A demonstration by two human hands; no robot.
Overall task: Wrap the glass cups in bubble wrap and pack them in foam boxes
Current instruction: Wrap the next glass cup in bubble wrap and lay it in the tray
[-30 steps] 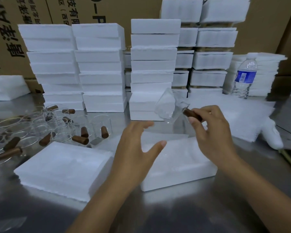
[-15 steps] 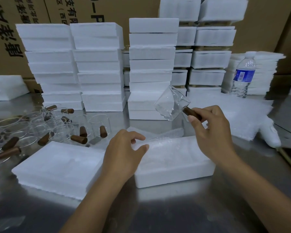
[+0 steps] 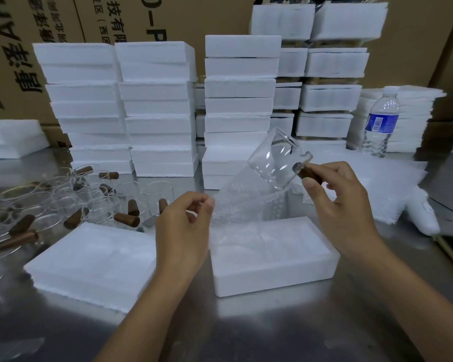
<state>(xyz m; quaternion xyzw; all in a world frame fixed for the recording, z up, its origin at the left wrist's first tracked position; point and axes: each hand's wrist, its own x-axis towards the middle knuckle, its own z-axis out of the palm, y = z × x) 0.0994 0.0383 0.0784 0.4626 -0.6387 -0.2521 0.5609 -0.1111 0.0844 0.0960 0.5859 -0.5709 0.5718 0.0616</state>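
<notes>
Wrapping step. Right hand [image 3: 343, 205] pinches cup [image 3: 275, 160] by its handle, tilted, airborne at 12 o'clock of box [image 3: 272, 278]. Left hand [image 3: 183, 226] pinches wrap [image 3: 246, 202] edge. Next, likely: cup onto wrap, roll.

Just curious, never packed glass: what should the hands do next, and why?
Probably lower the glass cup onto the bubble wrap: the right hand holds it by its wooden handle, bare, while the left hand pinches the sheet's raised edge.
</notes>
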